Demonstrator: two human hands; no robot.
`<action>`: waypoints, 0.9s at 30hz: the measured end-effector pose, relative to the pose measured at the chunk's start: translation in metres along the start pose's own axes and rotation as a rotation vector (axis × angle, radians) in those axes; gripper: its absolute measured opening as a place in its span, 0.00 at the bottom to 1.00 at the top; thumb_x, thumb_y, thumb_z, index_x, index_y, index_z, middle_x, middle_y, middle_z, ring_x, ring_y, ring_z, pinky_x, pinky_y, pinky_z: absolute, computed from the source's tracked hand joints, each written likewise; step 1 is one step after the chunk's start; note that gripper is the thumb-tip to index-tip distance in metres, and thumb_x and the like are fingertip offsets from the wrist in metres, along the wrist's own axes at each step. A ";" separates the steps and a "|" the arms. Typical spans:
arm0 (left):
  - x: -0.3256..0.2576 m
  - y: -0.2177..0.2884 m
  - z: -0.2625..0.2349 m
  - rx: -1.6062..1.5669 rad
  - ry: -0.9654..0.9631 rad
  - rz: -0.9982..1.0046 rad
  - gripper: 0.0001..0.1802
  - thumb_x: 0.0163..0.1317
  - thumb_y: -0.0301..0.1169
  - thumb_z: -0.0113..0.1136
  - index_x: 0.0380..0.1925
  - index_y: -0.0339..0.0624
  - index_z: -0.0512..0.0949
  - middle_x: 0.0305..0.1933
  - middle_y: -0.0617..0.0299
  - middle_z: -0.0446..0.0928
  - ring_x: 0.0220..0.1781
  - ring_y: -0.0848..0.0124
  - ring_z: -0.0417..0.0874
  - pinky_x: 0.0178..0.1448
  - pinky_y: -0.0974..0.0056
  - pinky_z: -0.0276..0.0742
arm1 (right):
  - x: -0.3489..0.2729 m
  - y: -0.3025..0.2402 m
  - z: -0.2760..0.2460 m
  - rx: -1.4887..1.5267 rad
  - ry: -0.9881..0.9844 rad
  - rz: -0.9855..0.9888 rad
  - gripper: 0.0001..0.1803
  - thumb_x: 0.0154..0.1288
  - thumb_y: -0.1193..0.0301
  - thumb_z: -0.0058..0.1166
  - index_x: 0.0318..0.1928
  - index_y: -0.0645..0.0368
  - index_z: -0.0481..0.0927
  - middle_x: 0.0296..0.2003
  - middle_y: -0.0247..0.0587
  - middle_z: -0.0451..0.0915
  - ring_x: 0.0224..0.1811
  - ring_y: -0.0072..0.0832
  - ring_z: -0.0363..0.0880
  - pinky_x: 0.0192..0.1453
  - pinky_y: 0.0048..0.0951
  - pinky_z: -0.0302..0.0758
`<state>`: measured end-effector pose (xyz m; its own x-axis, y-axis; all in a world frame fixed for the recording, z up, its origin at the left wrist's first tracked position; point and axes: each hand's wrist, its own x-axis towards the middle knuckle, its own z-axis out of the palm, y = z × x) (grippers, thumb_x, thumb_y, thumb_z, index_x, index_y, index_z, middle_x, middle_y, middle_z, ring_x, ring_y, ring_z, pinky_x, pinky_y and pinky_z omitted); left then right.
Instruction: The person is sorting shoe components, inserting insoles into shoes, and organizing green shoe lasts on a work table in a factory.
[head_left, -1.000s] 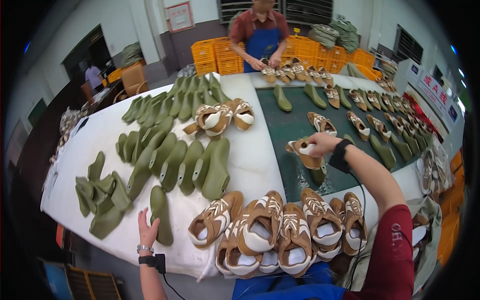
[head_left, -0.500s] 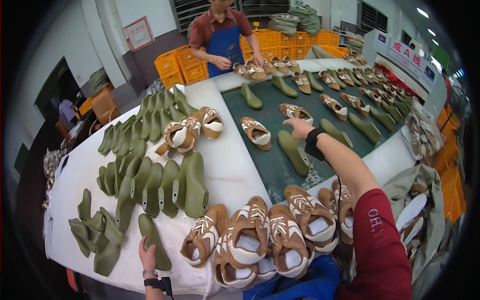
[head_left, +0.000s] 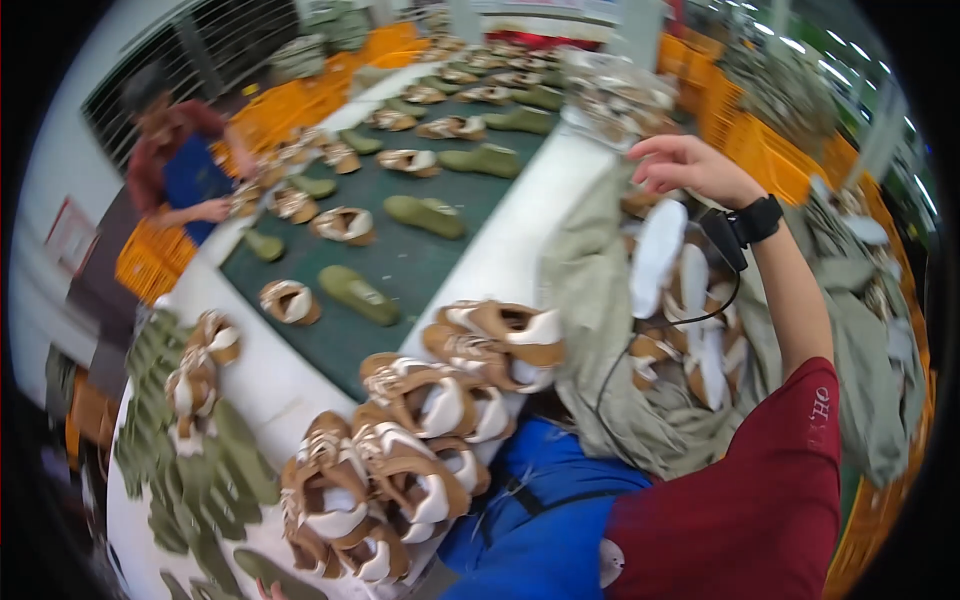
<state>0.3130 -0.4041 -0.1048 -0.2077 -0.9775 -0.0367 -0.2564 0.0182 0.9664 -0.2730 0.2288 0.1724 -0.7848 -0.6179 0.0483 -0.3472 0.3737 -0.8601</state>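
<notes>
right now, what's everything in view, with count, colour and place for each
Shoes: many, brown and white, heaped along near table edge, others farther off
Shoe lasts: many, green, left side and on green surface
Green surface: one, dark green, middle
Table: one, white, beside green surface
Crates: many, orange, upper left and right
Cloth: grey-green, right
Flat pieces: several, white, on cloth
Bag: one, clear, far table edge
Co-worker: one, blue apron, upper left
Left hand: one, mostly cut off, lower edge
Right hand: one, black wristband, above cloth

On the table (head_left: 265,370), shoes (head_left: 405,455) lie right of lasts (head_left: 245,455).
</notes>
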 end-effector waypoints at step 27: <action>-0.312 0.267 0.383 0.336 -1.259 1.227 0.28 0.47 0.29 0.62 0.50 0.35 0.68 0.50 0.48 0.69 0.54 0.52 0.68 0.59 0.56 0.63 | -0.086 0.249 0.122 0.870 0.693 0.530 0.30 0.52 0.65 0.60 0.52 0.57 0.61 0.44 0.39 0.72 0.44 0.28 0.72 0.47 0.30 0.71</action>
<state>-0.0518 -0.0139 0.0677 -0.8902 0.3570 0.2829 0.4548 0.7332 0.5056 -0.2295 0.2904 -0.1073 -0.9233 0.0665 -0.3782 0.3461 -0.2824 -0.8947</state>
